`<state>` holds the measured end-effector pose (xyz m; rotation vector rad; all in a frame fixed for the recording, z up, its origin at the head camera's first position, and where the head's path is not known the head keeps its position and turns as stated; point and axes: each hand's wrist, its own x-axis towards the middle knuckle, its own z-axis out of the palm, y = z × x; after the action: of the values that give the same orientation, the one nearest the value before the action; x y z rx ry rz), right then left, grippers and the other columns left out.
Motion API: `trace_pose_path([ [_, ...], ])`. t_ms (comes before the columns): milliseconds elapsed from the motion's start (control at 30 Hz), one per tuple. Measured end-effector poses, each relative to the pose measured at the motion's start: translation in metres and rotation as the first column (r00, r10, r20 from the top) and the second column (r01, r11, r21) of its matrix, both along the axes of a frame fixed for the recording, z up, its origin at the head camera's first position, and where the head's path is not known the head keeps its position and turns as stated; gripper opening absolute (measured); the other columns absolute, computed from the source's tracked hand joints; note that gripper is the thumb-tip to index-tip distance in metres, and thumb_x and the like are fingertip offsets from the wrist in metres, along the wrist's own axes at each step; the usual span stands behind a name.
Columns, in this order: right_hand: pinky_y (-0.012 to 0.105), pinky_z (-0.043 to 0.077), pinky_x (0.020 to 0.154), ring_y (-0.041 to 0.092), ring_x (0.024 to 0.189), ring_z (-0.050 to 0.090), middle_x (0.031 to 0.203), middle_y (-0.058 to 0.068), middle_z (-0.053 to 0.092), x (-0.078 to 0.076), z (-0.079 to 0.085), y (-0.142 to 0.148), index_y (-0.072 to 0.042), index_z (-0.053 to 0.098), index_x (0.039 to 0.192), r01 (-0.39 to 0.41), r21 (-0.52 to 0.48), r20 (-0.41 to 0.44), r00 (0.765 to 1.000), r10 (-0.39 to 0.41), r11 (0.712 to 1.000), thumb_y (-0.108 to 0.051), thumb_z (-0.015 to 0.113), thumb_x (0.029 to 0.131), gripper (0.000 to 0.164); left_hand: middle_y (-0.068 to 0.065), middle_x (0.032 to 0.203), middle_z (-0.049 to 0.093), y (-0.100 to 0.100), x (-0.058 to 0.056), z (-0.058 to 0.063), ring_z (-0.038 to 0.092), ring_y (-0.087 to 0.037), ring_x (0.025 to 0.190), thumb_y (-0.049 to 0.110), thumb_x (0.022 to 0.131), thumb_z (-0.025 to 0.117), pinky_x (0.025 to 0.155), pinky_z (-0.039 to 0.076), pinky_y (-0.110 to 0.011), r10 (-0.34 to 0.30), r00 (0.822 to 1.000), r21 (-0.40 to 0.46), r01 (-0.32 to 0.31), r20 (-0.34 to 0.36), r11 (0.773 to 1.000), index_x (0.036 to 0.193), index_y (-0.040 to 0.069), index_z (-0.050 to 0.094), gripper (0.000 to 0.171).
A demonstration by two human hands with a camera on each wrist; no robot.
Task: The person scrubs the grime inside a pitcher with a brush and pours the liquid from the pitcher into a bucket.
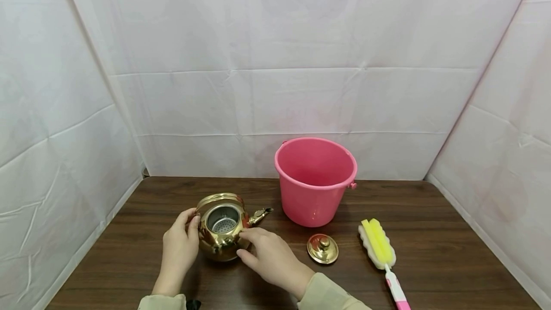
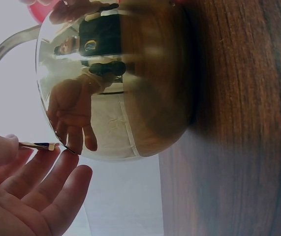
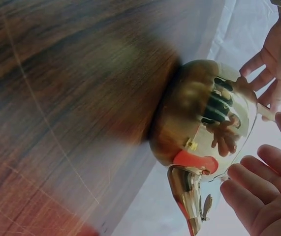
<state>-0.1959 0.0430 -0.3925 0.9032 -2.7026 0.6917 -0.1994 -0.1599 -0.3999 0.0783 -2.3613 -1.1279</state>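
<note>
A shiny gold teapot [image 1: 219, 248] stands on the dark wooden table, its lid off and a perforated metal strainer [image 1: 224, 224] showing in the opening. Its arched handle [image 1: 220, 197] is up, and the spout [image 3: 184, 194] points toward the bucket. At the pot's left side my left hand [image 1: 180, 245] pinches the lower end of the handle between thumb and fingers. My right hand [image 1: 273, 257] is at the spout side, fingertips right at the pot's shoulder, with thumb and fingers apart. The gold lid [image 1: 323, 249] lies knob up, right of my right hand.
Behind and right of the teapot stands a pink bucket [image 1: 312, 204]. A yellow and white sponge brush [image 1: 379, 245] with a white and pink handle lies at the right. White cloth walls [image 1: 297, 99] enclose the table's back and sides.
</note>
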Motion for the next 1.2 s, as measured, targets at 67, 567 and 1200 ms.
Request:
trace_pose_path([
  [67,0.03,0.05,0.092,0.014,0.111,0.061,0.12,0.002,0.065,0.0,0.001,-0.001,-0.011,0.066,0.117,-0.001,0.003,0.002,1.0,0.001,1.0,-0.028,0.064,0.089,0.032,-0.025,0.108,0.066,0.0,0.0,0.0,0.064,-0.041,0.1,0.011,0.098,0.049,0.082,0.05,-0.053,0.002,1.0,0.0,-0.002,-0.004,1.0,0.119,-0.005,0.058,0.028],
  [567,0.03,0.05,0.092,0.013,0.111,0.061,0.12,0.002,0.065,-0.002,0.006,-0.007,-0.012,0.065,0.117,-0.012,0.002,0.01,1.0,0.012,1.0,-0.027,0.064,0.09,0.031,-0.025,0.108,0.067,0.0,-0.002,0.0,0.064,-0.04,0.099,0.011,0.098,0.05,0.081,0.051,-0.052,0.003,1.0,-0.001,-0.003,-0.009,1.0,0.118,-0.004,0.058,0.027],
  [1200,0.029,0.05,0.091,0.012,0.111,0.061,0.119,0.002,0.066,-0.005,0.007,-0.016,-0.011,0.066,0.116,-0.021,0.026,-0.01,1.0,0.021,0.999,-0.027,0.063,0.09,0.03,-0.024,0.107,0.067,0.0,0.0,0.001,0.065,-0.04,0.098,0.01,0.097,0.05,0.081,0.05,-0.052,0.006,1.0,-0.003,-0.006,-0.008,1.0,0.118,-0.004,0.058,0.026],
])
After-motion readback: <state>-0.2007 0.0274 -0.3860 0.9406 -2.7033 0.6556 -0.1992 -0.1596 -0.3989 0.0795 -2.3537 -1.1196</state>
